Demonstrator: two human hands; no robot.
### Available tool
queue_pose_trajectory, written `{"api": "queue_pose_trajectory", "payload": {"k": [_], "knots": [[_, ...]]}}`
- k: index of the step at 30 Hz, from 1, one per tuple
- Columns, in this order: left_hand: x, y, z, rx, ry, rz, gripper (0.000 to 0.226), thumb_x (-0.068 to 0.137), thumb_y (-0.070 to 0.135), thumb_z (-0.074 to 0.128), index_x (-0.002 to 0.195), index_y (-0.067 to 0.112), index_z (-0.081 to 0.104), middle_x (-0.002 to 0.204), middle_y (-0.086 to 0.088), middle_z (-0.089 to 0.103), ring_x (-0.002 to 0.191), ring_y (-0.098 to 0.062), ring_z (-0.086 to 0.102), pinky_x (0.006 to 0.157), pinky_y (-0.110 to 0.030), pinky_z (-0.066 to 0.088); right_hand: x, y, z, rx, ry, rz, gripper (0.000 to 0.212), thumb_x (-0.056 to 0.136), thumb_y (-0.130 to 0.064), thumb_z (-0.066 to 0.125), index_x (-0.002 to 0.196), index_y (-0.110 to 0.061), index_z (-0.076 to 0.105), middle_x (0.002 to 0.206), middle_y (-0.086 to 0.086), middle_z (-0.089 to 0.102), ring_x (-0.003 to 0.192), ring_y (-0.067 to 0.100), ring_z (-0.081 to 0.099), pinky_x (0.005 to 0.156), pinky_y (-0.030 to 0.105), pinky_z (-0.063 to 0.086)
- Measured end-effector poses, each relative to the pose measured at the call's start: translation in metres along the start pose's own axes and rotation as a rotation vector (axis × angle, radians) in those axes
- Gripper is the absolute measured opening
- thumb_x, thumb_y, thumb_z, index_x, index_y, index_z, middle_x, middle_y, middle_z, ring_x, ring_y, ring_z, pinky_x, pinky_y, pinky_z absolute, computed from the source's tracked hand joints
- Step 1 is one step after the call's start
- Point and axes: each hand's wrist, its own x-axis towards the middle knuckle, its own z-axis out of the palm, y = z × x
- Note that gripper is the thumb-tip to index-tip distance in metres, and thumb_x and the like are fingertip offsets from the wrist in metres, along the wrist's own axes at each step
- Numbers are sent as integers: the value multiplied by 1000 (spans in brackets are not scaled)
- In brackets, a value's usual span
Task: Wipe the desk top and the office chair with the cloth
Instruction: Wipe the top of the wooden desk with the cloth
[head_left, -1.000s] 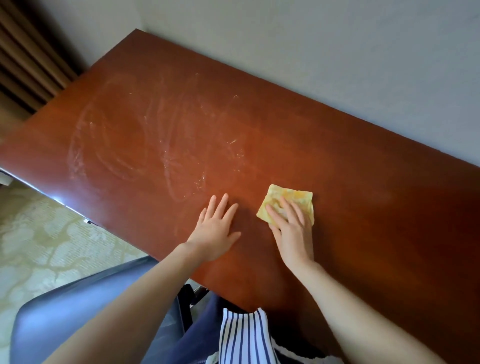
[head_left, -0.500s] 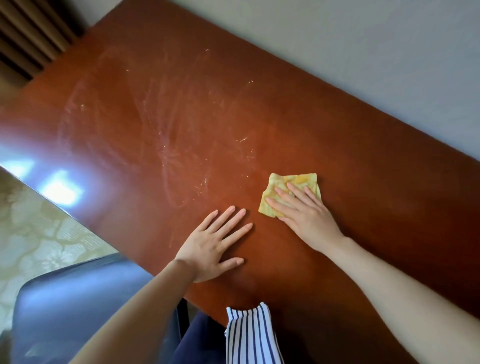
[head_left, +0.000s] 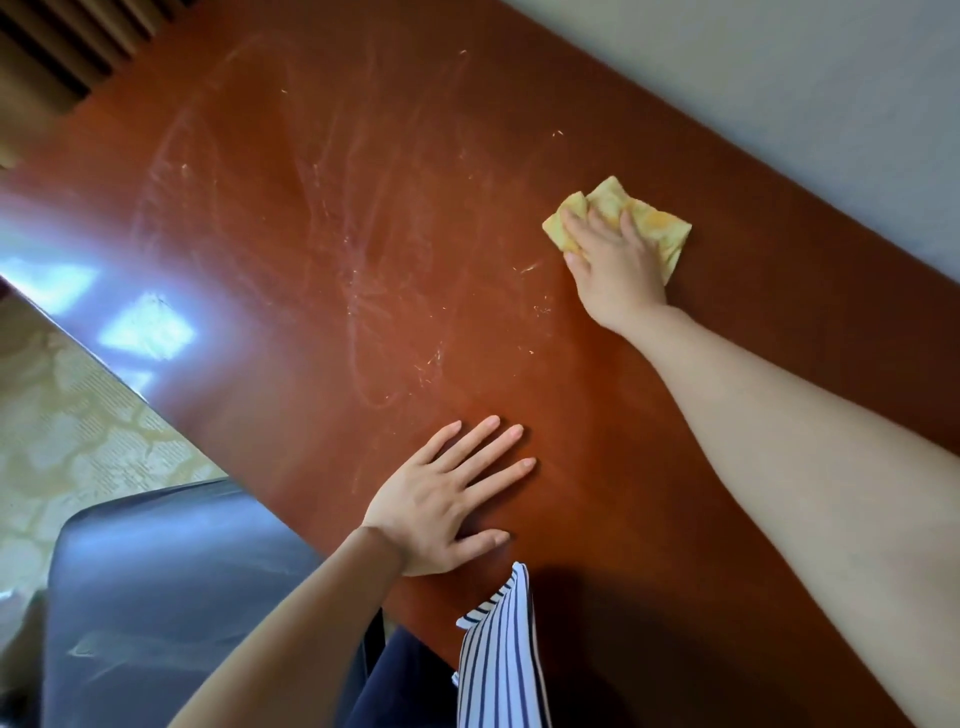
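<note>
Left of the right grip, a broad patch of pale smears and small flecks clouds the red-brown tabletop. Further that way, window glare lies on the wood. The left grip rests flat on the tabletop, well nearer the person than the right one, with fingers spread and holding nothing. Below it a dark chair sits just beside the near edge, and a striped garment overlaps that edge. A patterned floor shows beyond the chair, and a curtain hangs at the far left end.

The cloth is yellow, folded and rumpled. It lies on the tabletop under the right grip, whose fingers are stretched out and press it down. Its corners stick out past the fingertips and to the right.

The wall runs along the tabletop's back edge, close beyond the cloth. Bare wood stretches to the right of that grip and back toward the person.
</note>
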Motion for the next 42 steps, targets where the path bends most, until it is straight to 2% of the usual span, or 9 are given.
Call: {"api": "queue_pose_trajectory", "payload": {"k": [7, 15, 19, 23, 27, 31, 37, 39, 42], "knots": [[0, -1, -2, -12, -21, 0, 72, 92, 64, 30, 153, 31, 10, 160, 0, 6, 148, -21, 1, 117, -43, 3, -56, 0, 15, -42, -94, -374, 48, 102, -33, 35, 148, -39, 22, 155, -8, 24, 146, 25, 9, 117, 49, 6], [0, 2, -12, -13, -100, -6, 67, 96, 61, 24, 153, 31, 9, 160, 0, 6, 147, -23, 4, 116, -44, 4, -146, 31, 24, -101, -211, -573, 51, 100, -31, 43, 146, -39, 24, 153, -14, 18, 146, 18, 8, 117, 39, 0], [0, 0, -14, -35, -125, 23, 63, 97, 60, 12, 150, 36, -9, 158, 6, -16, 145, -17, -17, 116, -39, -13, -164, 57, 17, -150, -216, -545, 58, 97, -29, 50, 144, -39, 17, 153, -12, 21, 145, 18, 14, 118, 43, 13], [2, -2, -16, -97, -169, 27, 62, 93, 61, 5, 143, 41, -26, 151, 13, -35, 137, -10, -35, 110, -36, -28, -154, 60, 9, -103, -141, -488, 60, 92, -19, 59, 142, -31, 29, 148, -4, 38, 139, 25, 30, 112, 48, 29], [2, -3, -17, -103, -188, 29, 61, 93, 59, 3, 141, 41, -29, 149, 13, -38, 135, -9, -38, 107, -32, -32, -113, 58, 3, -17, -117, -270, 55, 99, -20, 46, 146, -31, 21, 154, -1, 26, 145, 23, 15, 117, 47, 18], [3, -3, -16, -131, -204, 16, 60, 93, 59, 2, 141, 42, -29, 148, 14, -38, 135, -8, -39, 105, -32, -34, -57, 43, -8, 88, -78, -131, 50, 101, -20, 40, 148, -28, 26, 155, 2, 24, 145, 26, 12, 115, 52, 18], [4, -4, -15, -165, -199, 7, 60, 92, 60, 3, 140, 43, -30, 147, 16, -40, 135, -7, -39, 106, -31, -33, -2, -10, -6, 69, -28, 132, 48, 104, -26, 28, 150, -31, 18, 158, -3, 16, 145, 32, 6, 111, 61, 14], [4, -5, -16, -175, -207, 6, 60, 92, 60, 3, 140, 44, -30, 146, 17, -39, 134, -6, -39, 105, -30, -34, -1, -26, -2, 30, -36, 126, 49, 104, -28, 28, 150, -32, 15, 158, -4, 16, 145, 32, 6, 111, 62, 15], [5, -5, -17, -189, -214, 3, 57, 92, 59, 2, 138, 46, -29, 146, 18, -37, 133, -5, -39, 104, -29, -35, -15, -34, 1, -59, -92, -74, 50, 104, -27, 28, 151, -32, 11, 158, -4, 15, 145, 33, 8, 112, 58, 19]]}}
